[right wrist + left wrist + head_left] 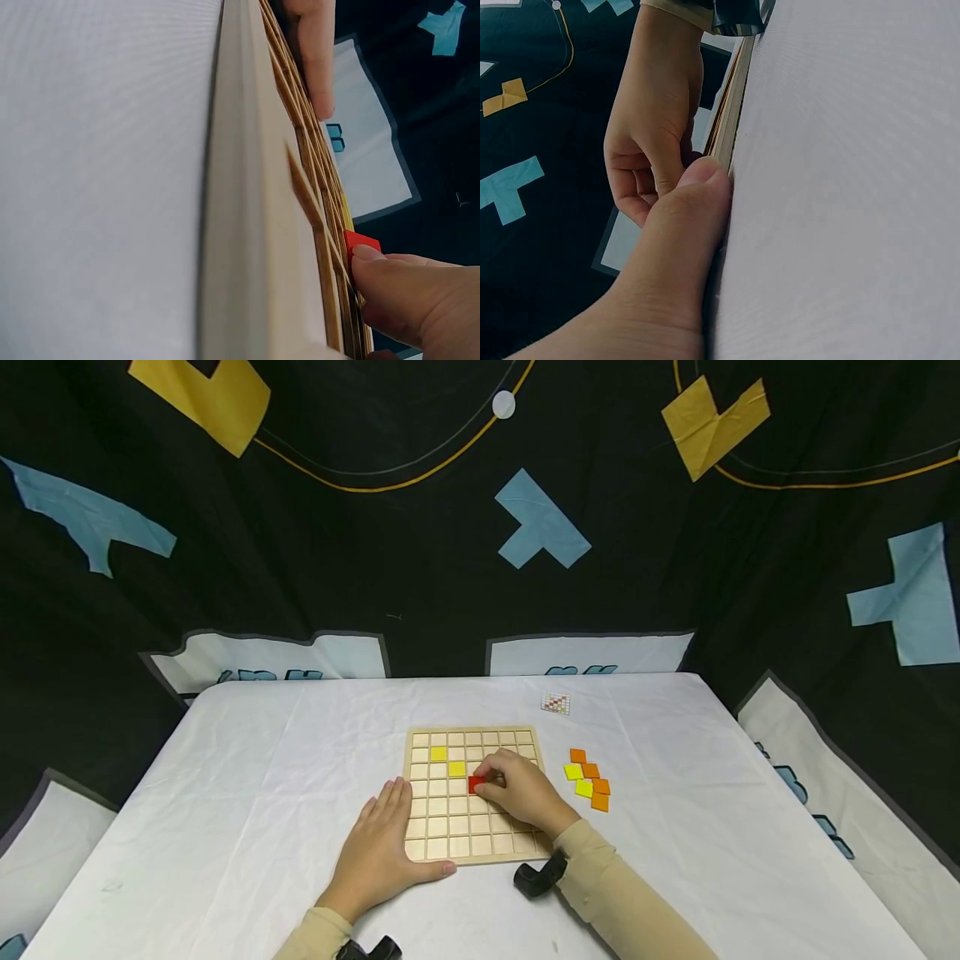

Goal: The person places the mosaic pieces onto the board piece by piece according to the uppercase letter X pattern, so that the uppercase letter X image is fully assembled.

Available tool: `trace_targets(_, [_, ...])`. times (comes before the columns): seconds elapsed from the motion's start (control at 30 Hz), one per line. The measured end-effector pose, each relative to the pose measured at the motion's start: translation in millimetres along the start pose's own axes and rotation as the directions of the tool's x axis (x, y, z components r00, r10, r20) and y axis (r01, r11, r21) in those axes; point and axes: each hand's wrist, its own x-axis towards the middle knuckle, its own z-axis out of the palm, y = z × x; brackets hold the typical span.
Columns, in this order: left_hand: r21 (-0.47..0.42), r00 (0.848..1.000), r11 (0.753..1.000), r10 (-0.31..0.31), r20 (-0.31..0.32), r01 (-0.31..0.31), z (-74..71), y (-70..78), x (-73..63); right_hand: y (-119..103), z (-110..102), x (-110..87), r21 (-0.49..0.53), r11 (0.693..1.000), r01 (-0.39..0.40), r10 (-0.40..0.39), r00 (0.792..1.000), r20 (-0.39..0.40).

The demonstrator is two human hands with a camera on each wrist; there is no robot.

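Note:
A square wooden grid board (437,827) lies on the white table. My right hand (517,785) pinches a red square tile (475,785) between thumb and fingers, over a cell near the board's middle. The right wrist view shows the same red tile (361,240) tilted at the raised grid strips. My left hand (382,852) lies with straight fingers along the board's left edge, its thumb at the near edge; in the left wrist view the thumb (697,195) touches the board's side. Two yellow tiles (438,753) sit in cells up and left of the red one.
Right of the board lie several loose orange tiles (590,771) and two yellow tiles (573,772). A small printed card (556,703) with a coloured grid pattern lies near the table's far edge. Dark cloth (435,585) hangs behind the white table (225,802).

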Motion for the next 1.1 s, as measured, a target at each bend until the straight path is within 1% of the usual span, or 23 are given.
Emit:
trace_targets(0.23, [-0.001,1.000,1.000,-0.002,0.001,0.002,-0.3,0.1,0.4,-0.7,-1.8,-1.4,0.014,1.000,-0.005,0.005,1.000,0.019])
trace_targets(0.33, [-0.001,1.000,1.000,-0.001,-0.002,0.001,-0.2,0.0,0.5,-0.7,-2.4,-1.6,0.005,1.000,0.001,-0.002,1.000,0.026])
trace_targets(0.53, [-0.001,1.000,1.000,-0.007,0.007,0.007,0.9,0.0,0.2,2.5,-6.6,-7.2,-0.025,0.998,0.059,-0.057,0.996,0.073])
trace_targets(0.6, [-0.001,1.000,1.000,-0.007,0.009,0.007,1.1,0.2,0.1,5.1,-11.0,-11.0,-0.033,0.996,0.079,-0.076,0.994,0.074])
trace_targets(0.67, [-0.001,1.000,1.000,-0.007,0.007,0.007,1.2,0.3,0.1,9.5,-17.0,-15.1,-0.039,0.996,0.076,-0.074,0.996,0.056])
trace_targets(0.77, [-0.003,1.000,1.000,-0.006,0.002,0.006,1.2,0.1,0.1,20.6,-28.1,-21.1,-0.077,0.996,0.041,-0.041,0.999,0.001])
trace_targets(0.9, [-0.005,1.000,1.000,0.000,-0.009,0.000,1.8,-0.7,0.0,39.8,-46.2,-29.2,-0.146,0.988,-0.054,0.042,0.996,-0.084])
trace_targets(0.97, [-0.004,1.000,1.000,0.003,-0.014,-0.003,2.3,-1.0,0.1,48.9,-55.0,-33.5,-0.197,0.974,-0.114,0.093,0.989,-0.113])
trace_targets(1.03, [-0.004,1.000,1.000,0.004,-0.014,-0.004,2.8,-1.2,0.0,56.7,-62.6,-37.3,-0.260,0.951,-0.164,0.133,0.982,-0.133])
trace_targets(1.1, [-0.005,1.000,1.000,0.003,-0.014,-0.003,3.2,-1.3,0.0,62.9,-68.4,-40.6,-0.304,0.931,-0.203,0.171,0.977,-0.128])
